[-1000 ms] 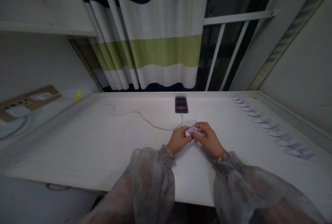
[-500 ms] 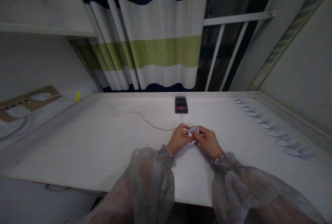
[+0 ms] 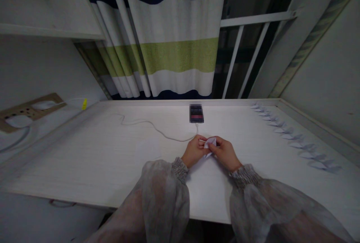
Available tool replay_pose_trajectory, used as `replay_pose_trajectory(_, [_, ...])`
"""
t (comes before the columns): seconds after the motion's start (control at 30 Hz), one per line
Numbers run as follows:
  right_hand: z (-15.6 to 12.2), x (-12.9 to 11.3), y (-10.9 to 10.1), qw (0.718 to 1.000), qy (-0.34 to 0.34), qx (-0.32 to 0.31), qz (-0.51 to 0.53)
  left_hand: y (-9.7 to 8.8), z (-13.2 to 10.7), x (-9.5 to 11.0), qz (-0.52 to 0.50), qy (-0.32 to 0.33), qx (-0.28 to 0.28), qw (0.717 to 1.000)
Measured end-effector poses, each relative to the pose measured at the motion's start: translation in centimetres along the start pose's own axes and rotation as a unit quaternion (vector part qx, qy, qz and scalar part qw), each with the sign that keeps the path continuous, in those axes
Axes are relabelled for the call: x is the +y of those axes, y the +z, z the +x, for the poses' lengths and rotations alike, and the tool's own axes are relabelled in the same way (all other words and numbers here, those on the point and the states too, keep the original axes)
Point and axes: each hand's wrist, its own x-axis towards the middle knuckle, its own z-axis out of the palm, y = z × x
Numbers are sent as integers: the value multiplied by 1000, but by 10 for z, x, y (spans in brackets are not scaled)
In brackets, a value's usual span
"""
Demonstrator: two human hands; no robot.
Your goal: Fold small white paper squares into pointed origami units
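Observation:
A small piece of folded white paper [image 3: 209, 144] is held between my two hands, above the white desk [image 3: 209, 201]. My left hand [image 3: 194, 150] is closed on its left side, fingers pinching the edge. On the other side my right hand [image 3: 226, 153] grips it, with the thumb lying across the front of the paper. Parts of the folds are hidden behind the fingers. Just beyond my hands lies a dark phone-like device [image 3: 196, 113], its screen blurred, with a white cable [image 3: 165, 136] running from it to the left.
Several folded white paper figures [image 3: 302, 146] stand in a row along the desk's right side. A white paper sheet [image 3: 146, 149] lies left of my hands. A power strip [image 3: 28, 112] is at the left wall. Behind the desk hangs a striped curtain [image 3: 180, 57].
Both hands keep their hold on the folded paper in nearly the same place. Only a very slight shift of fingers and view shows.

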Motion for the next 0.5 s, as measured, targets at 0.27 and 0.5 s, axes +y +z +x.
replay_pose_trajectory(0.27, [3, 2, -1, 997, 20, 15, 71, 2, -4, 8, -110, -19, -18, 994])
replay_pose_trajectory(0.5, [3, -2, -1, 992, 23, 10, 125, 2, -3, 8, -132, -23, -12, 991])
